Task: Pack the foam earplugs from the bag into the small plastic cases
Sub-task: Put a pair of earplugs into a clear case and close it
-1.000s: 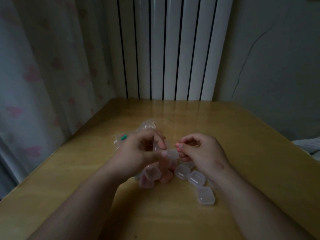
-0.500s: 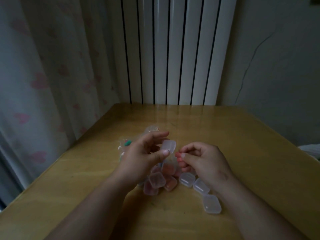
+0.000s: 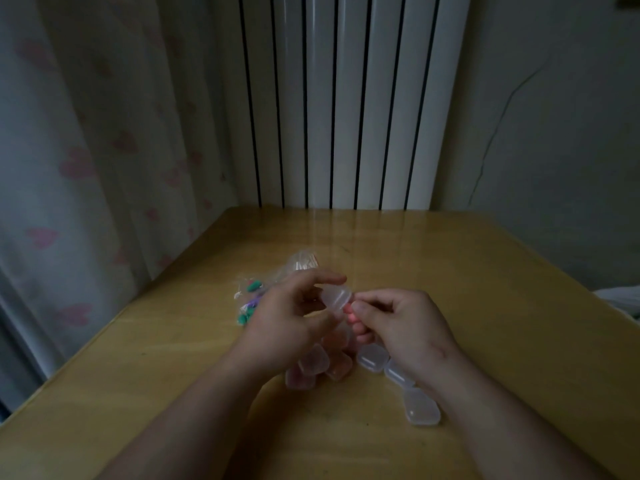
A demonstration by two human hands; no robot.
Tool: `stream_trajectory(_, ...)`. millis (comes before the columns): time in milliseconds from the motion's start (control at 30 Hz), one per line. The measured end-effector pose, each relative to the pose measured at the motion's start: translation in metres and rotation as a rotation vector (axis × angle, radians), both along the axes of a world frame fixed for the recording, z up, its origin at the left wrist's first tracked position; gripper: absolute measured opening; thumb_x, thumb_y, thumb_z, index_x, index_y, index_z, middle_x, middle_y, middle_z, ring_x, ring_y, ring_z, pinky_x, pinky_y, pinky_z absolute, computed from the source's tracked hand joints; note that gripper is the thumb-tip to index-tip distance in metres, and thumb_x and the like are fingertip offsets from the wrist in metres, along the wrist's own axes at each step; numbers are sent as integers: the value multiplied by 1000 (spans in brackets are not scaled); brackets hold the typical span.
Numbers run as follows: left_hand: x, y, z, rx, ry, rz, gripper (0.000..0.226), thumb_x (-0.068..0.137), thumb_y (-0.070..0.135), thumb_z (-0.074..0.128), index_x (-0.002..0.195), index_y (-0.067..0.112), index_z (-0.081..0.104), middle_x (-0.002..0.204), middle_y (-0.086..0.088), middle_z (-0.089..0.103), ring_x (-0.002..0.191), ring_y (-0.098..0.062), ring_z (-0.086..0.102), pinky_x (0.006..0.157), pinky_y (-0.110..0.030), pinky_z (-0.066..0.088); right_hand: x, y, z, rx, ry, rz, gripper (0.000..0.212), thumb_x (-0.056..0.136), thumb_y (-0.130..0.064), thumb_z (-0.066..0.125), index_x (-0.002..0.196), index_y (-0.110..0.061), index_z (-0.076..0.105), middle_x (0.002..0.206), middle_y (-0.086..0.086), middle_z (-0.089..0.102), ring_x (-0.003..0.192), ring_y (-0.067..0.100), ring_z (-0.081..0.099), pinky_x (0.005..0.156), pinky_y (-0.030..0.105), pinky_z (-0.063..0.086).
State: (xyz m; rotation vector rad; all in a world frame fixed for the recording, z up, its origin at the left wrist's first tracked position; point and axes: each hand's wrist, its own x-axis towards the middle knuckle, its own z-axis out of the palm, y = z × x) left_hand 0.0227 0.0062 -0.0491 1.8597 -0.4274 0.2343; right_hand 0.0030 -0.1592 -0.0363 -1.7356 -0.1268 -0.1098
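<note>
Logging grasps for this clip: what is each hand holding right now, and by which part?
Left hand pinches a small clear case by its left edge, forefinger above, thumb below. Right hand pinches a pink earplug, mostly hidden in the pinch.

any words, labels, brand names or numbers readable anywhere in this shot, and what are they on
No text can be read anywhere in this view.
clear case in the left hand: plain, no print.
pink earplug pinched by the right hand: no marking.
loose cases and bag: no label shows.
curtain: only pink heart shapes, no lettering.
radiator: blank.
</note>
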Motion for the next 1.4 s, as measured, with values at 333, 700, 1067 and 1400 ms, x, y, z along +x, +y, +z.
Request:
stream_trajectory(333,0,-1,2,-34,-3,114,34,75,10,82,89,38,69,100,2,66,86,-19,67,80,-40,59,1,1,-2,-131,61,45,20,92,-4,61,81,-16,71,64,1,70,56,7,64,57,21,53)
stream_trajectory(700,4,-1,-3,-35,-30,101,25,79,11,80,92,27,66,97,4,71,91,-11,70,85,-43,59,1,-1,-1,39,89,34,15,94,-3,58,89,-5,73,65,2,67,57,8,62,58,21,54)
stream_trajectory(1067,0,0,-4,264,-191,127,52,72,46,66,122,36,62,107,20,59,98,1,61,83,-28,57,0,1,-4,45,92,76,16,94,-9,59,95,-3,74,72,6,72,66,14,69,63,26,54)
stream_trajectory(1400,-1,1,-1,294,-257,157,48,71,40,71,118,32,67,103,17,65,95,0,64,83,-29,58,-1,0,-2,8,51,80,16,94,-12,61,94,-7,76,66,0,70,64,12,68,64,25,53)
